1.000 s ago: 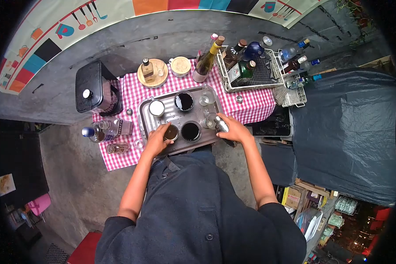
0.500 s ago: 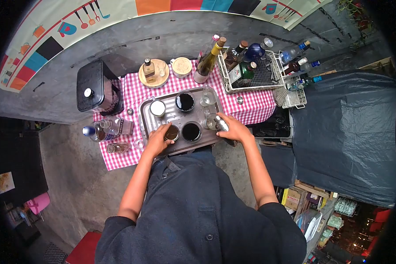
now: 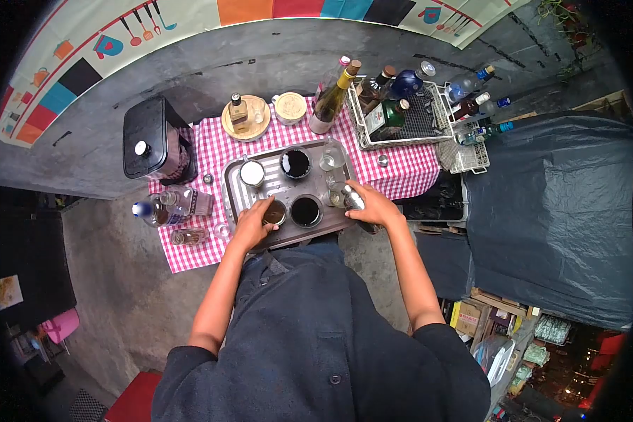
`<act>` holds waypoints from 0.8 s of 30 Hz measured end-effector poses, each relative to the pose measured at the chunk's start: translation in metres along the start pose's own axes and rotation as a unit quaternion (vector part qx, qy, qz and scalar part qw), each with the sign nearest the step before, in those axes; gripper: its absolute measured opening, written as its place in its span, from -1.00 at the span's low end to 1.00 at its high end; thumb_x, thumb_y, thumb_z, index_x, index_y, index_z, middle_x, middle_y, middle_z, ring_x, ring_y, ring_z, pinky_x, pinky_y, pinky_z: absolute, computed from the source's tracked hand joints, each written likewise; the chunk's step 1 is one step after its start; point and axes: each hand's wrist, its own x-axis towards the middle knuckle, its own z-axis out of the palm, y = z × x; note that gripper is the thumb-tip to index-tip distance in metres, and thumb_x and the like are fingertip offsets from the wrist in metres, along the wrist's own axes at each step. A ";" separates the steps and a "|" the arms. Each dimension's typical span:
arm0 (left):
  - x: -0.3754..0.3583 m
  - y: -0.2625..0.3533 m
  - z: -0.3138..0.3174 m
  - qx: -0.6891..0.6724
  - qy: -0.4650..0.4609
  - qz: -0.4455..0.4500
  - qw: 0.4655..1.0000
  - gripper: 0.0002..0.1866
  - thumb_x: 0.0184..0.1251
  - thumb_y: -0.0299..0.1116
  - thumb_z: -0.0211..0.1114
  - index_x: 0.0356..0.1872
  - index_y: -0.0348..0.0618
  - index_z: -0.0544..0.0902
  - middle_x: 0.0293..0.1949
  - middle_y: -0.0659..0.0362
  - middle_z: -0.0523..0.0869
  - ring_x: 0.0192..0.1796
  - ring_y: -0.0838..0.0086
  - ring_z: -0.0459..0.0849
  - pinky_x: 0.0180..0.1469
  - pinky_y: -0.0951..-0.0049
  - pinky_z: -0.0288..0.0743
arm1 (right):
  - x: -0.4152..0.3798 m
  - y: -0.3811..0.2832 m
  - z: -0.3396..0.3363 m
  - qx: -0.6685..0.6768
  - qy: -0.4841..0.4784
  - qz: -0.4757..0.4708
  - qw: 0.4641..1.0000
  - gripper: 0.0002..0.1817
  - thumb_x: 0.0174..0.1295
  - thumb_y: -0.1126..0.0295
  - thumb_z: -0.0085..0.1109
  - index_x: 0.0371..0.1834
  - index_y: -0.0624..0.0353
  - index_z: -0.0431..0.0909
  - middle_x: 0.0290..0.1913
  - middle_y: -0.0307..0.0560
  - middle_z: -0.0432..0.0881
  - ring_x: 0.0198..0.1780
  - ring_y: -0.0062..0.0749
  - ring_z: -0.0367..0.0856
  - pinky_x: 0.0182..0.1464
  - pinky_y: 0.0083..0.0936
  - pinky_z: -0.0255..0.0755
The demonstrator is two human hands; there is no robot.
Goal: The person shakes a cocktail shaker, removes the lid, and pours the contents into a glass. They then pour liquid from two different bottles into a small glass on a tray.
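Note:
The metal serving tray (image 3: pixel 232 200) lies in front of me with several glasses on it. My left hand (image 3: pixel 252 226) is closed around the side of a glass of brown liquid (image 3: pixel 277 213) at the near left. Beside that glass stands a glass of very dark liquid (image 3: pixel 306 211), and a second dark-filled glass (image 3: pixel 295 163) is behind it. A cup of white liquid (image 3: pixel 252 173) sits at the back left. My right hand (image 3: pixel 374 206) grips a small shiny metal vessel (image 3: pixel 353 198), right against a clear glass (image 3: pixel 336 193). Its lower part is hidden by the hand.
Another clear glass (image 3: pixel 328 162) stands at the tray's back right. Bottles fill a wire basket (image 3: pixel 401 143) at the right. A tall bottle (image 3: pixel 328 102), a wooden plate (image 3: pixel 245 130) and a lidded cup (image 3: pixel 290 107) line the back. A black dispenser (image 3: pixel 148 141) and glass bottles (image 3: pixel 190 202) are left.

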 end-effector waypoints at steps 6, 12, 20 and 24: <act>0.000 0.000 0.000 -0.011 -0.006 -0.009 1.000 -0.13 0.03 -0.32 0.53 0.44 -0.04 0.34 0.28 0.05 0.52 0.31 0.11 0.50 0.32 0.09 0.31 | -0.001 -0.004 -0.002 0.008 -0.018 0.016 1.000 -0.03 -0.06 0.16 0.47 0.49 -0.04 0.21 0.23 0.27 0.49 0.24 0.14 0.50 0.28 -0.17 0.40; 0.000 0.002 -0.001 -0.020 -0.004 -0.010 1.000 -0.13 0.02 -0.35 0.53 0.43 -0.06 0.34 0.28 0.04 0.52 0.31 0.09 0.50 0.32 0.10 0.33 | 0.001 -0.001 -0.001 0.013 -0.011 0.002 1.000 -0.03 -0.06 0.17 0.47 0.49 -0.01 0.21 0.25 0.26 0.49 0.26 0.12 0.48 0.30 -0.18 0.38; 0.000 -0.003 0.002 -0.032 -0.007 -0.009 0.999 -0.14 0.05 -0.32 0.52 0.44 -0.03 0.33 0.29 0.09 0.51 0.33 0.16 0.48 0.31 0.05 0.27 | 0.001 -0.001 -0.001 0.015 -0.014 0.002 1.000 -0.04 -0.05 0.16 0.47 0.49 -0.03 0.21 0.20 0.26 0.51 0.23 0.14 0.50 0.29 -0.17 0.38; 0.000 -0.002 0.001 -0.038 -0.009 -0.010 0.999 -0.15 0.05 -0.32 0.52 0.44 -0.05 0.34 0.29 0.08 0.51 0.33 0.16 0.48 0.31 0.04 0.27 | 0.003 0.003 0.001 0.015 -0.013 0.002 1.000 -0.04 -0.05 0.15 0.47 0.49 -0.03 0.20 0.19 0.26 0.52 0.22 0.14 0.50 0.27 -0.17 0.39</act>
